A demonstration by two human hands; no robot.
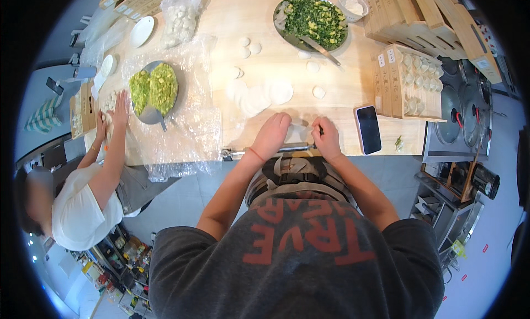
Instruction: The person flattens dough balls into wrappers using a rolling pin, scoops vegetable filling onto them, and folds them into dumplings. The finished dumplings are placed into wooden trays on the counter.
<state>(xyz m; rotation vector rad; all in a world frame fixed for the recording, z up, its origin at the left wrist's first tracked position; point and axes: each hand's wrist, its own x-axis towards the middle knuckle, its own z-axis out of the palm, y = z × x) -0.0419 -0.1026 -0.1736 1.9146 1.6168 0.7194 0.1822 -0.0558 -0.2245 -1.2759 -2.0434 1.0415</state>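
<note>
At the table's front edge, my left hand (270,133) is curled palm down, and its fingertips are hidden. Opposite it, my right hand (327,137) is closed around a small dark-ended object (321,130), mostly covered by the fingers. A pale, blurred piece, apparently a dough wrapper (299,133), lies between the hands. Just beyond my left hand, round dough wrappers (252,100) overlap in a spread, with a larger wrapper (281,91) at their right side. Small dough pieces (318,92) lie farther up the board.
A metal rod (296,147) runs along the front edge. A phone (368,130) lies right, beside a wooden tray of dumplings (439,112). Beyond are a bowl of green filling (286,34) and a flour bowl (352,16). Left, a co-worker (89,203) handles dough near another filling bowl (177,91).
</note>
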